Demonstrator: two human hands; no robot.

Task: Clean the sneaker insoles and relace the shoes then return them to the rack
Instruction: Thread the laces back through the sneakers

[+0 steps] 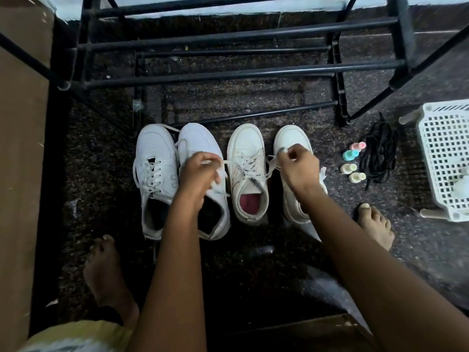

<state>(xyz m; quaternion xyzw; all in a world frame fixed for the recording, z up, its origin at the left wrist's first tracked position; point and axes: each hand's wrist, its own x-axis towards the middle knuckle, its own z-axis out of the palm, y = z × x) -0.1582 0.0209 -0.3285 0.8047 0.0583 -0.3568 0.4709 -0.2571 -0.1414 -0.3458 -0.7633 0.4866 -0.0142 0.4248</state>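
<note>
Four pale sneakers stand in a row on the dark floor, toes toward the black shoe rack (228, 72). The two white sneakers (154, 174) sit at the left. Right of them is a cream sneaker (247, 158) with a reddish insole (250, 203), then a second cream sneaker (291, 138). My left hand (200, 174) pinches one end of the cream sneaker's white lace (269, 165) above the second white shoe. My right hand (297, 163) holds the lace's other end above the rightmost shoe, hiding most of it.
Black laces (379, 153) lie in a heap right of the shoes, beside several small pastel bottles (352, 161). A white perforated plastic basket (446, 158) sits at the far right. My bare feet (106, 270) rest on the floor. A brown panel (20, 174) lines the left.
</note>
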